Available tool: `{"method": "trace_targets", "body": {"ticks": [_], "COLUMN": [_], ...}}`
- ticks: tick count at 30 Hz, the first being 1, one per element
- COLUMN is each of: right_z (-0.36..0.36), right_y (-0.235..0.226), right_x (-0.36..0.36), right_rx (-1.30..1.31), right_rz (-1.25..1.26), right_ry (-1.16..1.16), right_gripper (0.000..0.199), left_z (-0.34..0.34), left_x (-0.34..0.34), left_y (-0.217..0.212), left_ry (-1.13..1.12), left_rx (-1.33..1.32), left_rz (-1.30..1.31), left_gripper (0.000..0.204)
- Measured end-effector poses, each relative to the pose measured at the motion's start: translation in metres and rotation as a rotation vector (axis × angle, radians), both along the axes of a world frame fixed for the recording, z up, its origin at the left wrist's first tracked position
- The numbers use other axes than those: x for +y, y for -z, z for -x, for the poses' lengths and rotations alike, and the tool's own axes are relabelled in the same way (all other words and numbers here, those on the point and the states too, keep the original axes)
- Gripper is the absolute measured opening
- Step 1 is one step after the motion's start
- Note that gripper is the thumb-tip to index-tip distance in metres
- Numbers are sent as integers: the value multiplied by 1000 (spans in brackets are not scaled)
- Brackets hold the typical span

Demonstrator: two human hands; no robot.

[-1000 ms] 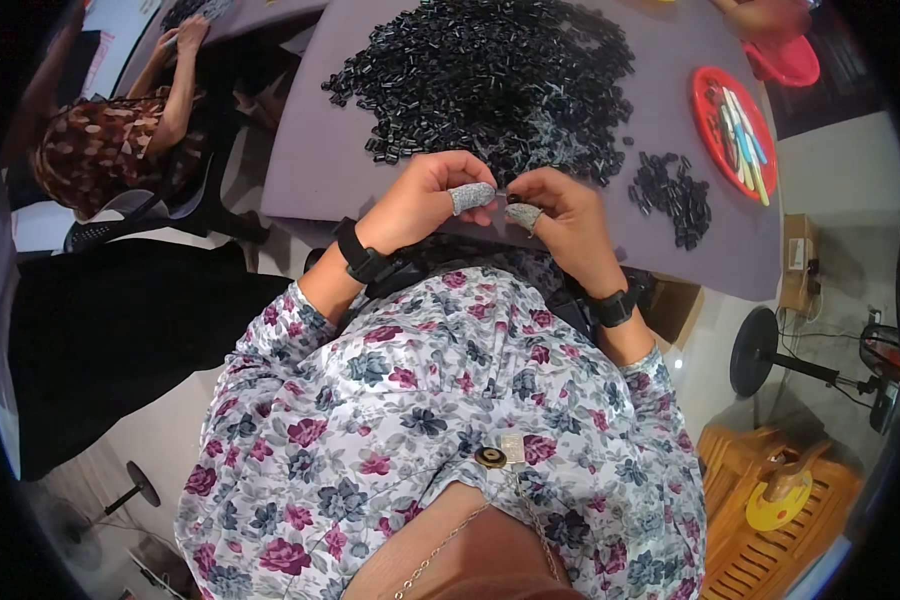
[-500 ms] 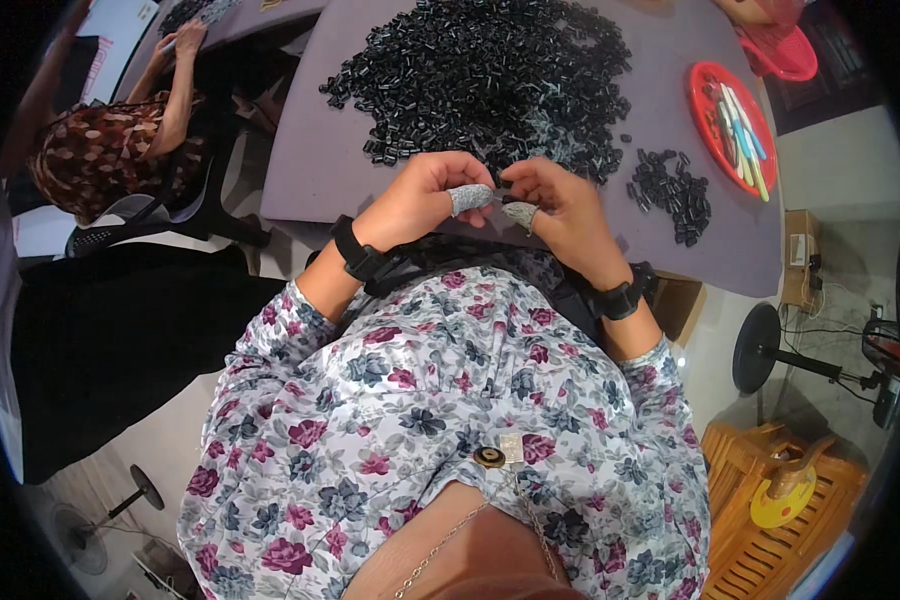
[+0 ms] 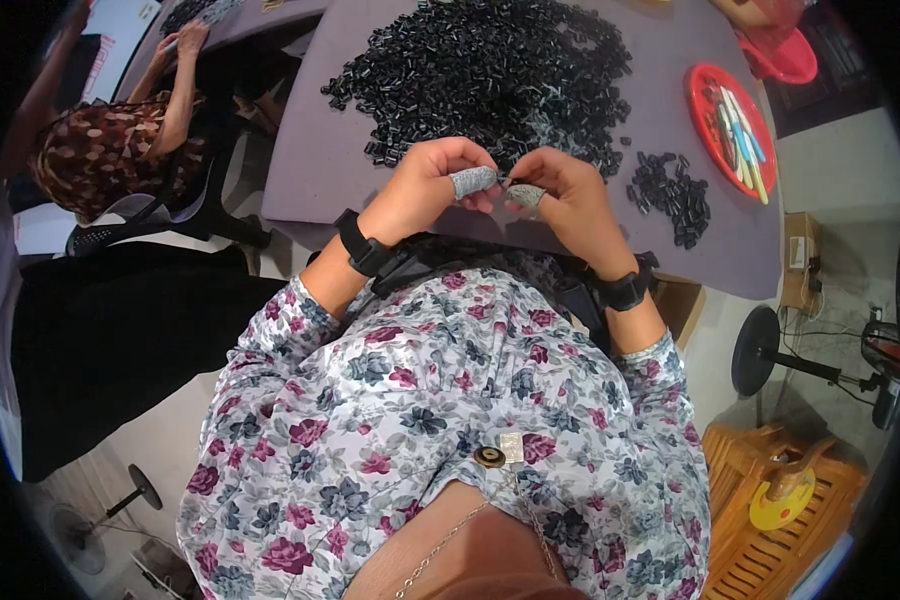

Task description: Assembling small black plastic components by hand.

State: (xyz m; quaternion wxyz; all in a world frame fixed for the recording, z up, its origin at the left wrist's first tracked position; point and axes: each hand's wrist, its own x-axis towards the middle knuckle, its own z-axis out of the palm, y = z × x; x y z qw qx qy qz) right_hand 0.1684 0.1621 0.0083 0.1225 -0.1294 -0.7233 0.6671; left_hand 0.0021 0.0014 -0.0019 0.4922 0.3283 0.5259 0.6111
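Observation:
My left hand [image 3: 440, 183] and my right hand [image 3: 565, 195] meet over the near edge of the table, both closed in a pinch. Each thumb wears a grey wrapped cover. Between the fingertips sits a small dark piece [image 3: 504, 181], mostly hidden; it resembles the short black tube-like pieces around it. Just beyond my hands spreads a big heap of these black pieces [image 3: 480, 80]. A smaller pile [image 3: 670, 198] lies to the right of my right hand.
On the right of the grey-covered table [image 3: 315, 170] stands a red tray [image 3: 698, 110] with several knives or similar handled tools. A pink basket [image 3: 792, 55] is beyond it. At far left another person [image 3: 110, 150] works at a table. A wooden chair [image 3: 770, 510] stands lower right.
Both hands have moved slightly away from my body, toward the heap, and their fingertips have come closer together. The piles look the same.

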Motion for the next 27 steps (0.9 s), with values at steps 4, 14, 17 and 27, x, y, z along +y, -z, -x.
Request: {"method": "trace_targets", "body": {"ticks": [4,14,17,27], "right_z": [9,19,20,17], "right_y": [-3,-11,-12,-17], "right_x": [-2,-1,1,7], "right_rx": [76,86,64,60], "right_rz": [39,80,42,38], "right_ry": [98,202,161,-1], "right_gripper": [12,9,9,12], "left_z": [-2,-2,-2,0], "left_x": [4,11,11,6], "left_y": [-7,-3,-4,-10], "left_ry": [-60,-133,-140,10], "left_rx": [-95,-56,-54,-117], "left_rz": [15,-49,-72,-24], "left_gripper": [13,13,13,20]}}
